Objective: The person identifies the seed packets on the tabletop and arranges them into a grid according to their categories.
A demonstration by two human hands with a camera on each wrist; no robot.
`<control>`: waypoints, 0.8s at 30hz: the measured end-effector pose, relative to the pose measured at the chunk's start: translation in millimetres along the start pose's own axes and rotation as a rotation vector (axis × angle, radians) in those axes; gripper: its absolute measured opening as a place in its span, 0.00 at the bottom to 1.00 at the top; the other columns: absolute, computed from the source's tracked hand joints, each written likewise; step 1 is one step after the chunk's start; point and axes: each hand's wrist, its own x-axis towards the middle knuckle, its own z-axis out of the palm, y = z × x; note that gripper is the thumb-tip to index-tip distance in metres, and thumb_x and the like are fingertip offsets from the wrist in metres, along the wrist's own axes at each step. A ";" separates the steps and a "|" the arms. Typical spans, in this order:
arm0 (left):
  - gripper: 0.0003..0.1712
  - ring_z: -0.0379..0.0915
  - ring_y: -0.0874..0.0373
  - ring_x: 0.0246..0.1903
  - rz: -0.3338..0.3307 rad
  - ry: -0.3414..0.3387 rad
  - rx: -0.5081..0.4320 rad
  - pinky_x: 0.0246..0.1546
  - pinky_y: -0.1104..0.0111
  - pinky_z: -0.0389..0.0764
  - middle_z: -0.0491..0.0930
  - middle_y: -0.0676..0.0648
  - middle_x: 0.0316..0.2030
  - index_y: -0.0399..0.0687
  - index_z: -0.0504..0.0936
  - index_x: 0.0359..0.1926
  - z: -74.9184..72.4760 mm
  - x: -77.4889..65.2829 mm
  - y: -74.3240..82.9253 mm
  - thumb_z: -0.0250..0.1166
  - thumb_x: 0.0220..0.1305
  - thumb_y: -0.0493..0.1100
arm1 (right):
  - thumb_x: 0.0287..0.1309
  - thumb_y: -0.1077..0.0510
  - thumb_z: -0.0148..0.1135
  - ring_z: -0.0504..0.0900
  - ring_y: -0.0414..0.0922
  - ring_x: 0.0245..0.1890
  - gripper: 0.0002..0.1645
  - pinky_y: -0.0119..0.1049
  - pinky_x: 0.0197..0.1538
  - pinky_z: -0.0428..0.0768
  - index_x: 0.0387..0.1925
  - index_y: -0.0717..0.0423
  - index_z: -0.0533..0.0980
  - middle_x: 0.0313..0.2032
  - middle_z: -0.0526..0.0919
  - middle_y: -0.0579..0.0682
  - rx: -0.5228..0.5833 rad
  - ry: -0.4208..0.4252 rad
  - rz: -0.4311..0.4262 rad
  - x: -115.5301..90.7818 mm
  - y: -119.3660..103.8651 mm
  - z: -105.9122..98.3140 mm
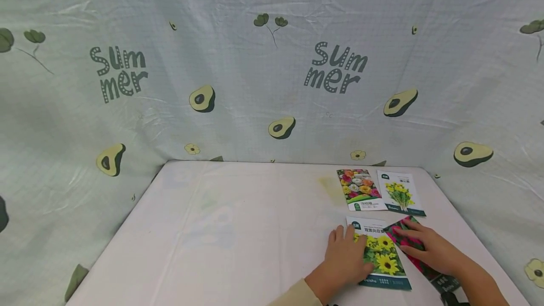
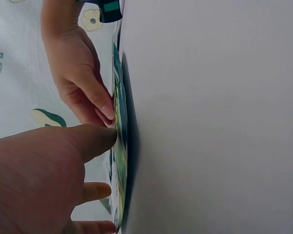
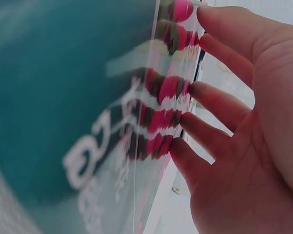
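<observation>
In the head view, a yellow sunflower seed packet (image 1: pixel 384 263) lies at the right of the white table. My left hand (image 1: pixel 346 255) rests on its left side with fingers spread, thumb near its lower part. The left wrist view shows that hand's thumb and fingertips (image 2: pixel 107 191) on the packet's face. A pink flower seed packet (image 1: pixel 418 264) with a dark lower band lies slanted just right of it, its upper corner overlapping the sunflower packet. Across its upper part lies my right hand (image 1: pixel 433 249). In the right wrist view, the extended fingertips (image 3: pixel 178 145) touch the pink packet's face (image 3: pixel 158 122).
Behind my hands, a packet with multicoloured blooms (image 1: pixel 359 188) and a white packet with yellow flowers (image 1: pixel 399 195) lie side by side. A pale cloth (image 1: pixel 238 60) printed with avocados hangs along the table's back and sides. The white table (image 1: pixel 221 249) extends to the left.
</observation>
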 end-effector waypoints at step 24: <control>0.35 0.53 0.55 0.76 0.032 -0.086 0.030 0.77 0.54 0.57 0.61 0.59 0.74 0.77 0.72 0.68 0.8 14.0 30.4 0.60 0.63 0.76 | 0.60 0.44 0.70 0.59 0.79 0.69 0.39 0.76 0.60 0.67 0.70 0.53 0.73 0.73 0.62 0.73 0.008 -0.006 -0.028 -1.0 0.8 0.7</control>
